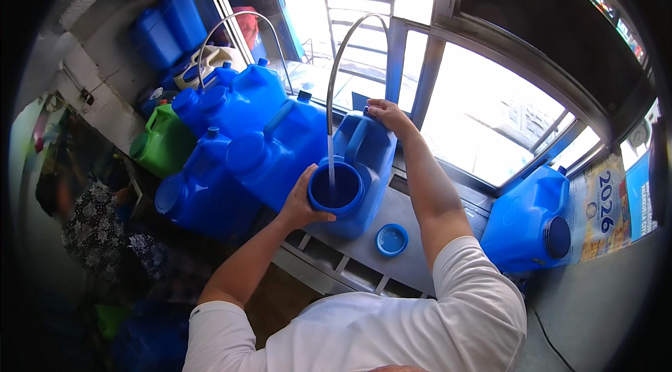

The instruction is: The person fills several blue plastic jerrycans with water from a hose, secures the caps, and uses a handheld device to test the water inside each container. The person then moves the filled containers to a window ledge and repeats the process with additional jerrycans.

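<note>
A blue plastic water jug [375, 183] stands on the metal counter in front of me, its wide mouth uncovered. Water [331, 157] runs from a curved steel gooseneck spout [336, 65] into that mouth. My left hand [300, 205] grips the side of the mouth's rim, thumb along the near edge. At the jug's far end, my right hand [387, 116] has its fingers on the small dark vent cap [366, 110]. A round blue screw lid [391, 239] lies on the counter, right of the jug. The water level inside is too dark to tell.
Several capped blue jugs [294, 146] crowd the left side, with a green jug [167, 133] beyond them. A second gooseneck spout [241, 14] arches over these. Another blue jug [517, 220] stands at right by the window. A person [94, 230] is at far left.
</note>
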Motion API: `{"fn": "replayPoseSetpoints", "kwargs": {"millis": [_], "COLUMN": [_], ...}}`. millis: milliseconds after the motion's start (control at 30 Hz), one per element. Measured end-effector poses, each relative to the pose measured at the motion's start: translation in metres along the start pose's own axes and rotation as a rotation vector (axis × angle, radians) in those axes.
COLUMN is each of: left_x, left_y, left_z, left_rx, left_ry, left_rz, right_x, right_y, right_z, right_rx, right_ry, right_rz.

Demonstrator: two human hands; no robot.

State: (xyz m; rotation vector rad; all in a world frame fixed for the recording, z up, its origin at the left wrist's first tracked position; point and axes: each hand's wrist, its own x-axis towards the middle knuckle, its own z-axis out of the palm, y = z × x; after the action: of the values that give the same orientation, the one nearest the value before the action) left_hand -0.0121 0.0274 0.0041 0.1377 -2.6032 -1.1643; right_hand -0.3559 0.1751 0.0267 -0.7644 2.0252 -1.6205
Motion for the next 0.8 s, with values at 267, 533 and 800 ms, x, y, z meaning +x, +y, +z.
{"fn": "replayPoseSetpoints", "kwargs": {"millis": [267,533,800], "left_x": [0.000,0.000,0.000], "left_y": [-0.005,-0.007,-0.009], "left_z": [0.006,0.007,0.007], "left_rx": [-0.034,-0.068,-0.070], "left_ry": [0.086,0.130,0.131], "left_rz": [0.078,0.095,0.106], "right_x": [-0.003,0.006,0.015], "right_y": [-0.010,-0.004,-0.002], "right_z": [0.011,0.002,0.014], "right_rx": [-0.231,-0.060,-0.094], "right_ry": [0.155,0.016,0.090], "right_rz": [0.065,-0.013,0.021]}}
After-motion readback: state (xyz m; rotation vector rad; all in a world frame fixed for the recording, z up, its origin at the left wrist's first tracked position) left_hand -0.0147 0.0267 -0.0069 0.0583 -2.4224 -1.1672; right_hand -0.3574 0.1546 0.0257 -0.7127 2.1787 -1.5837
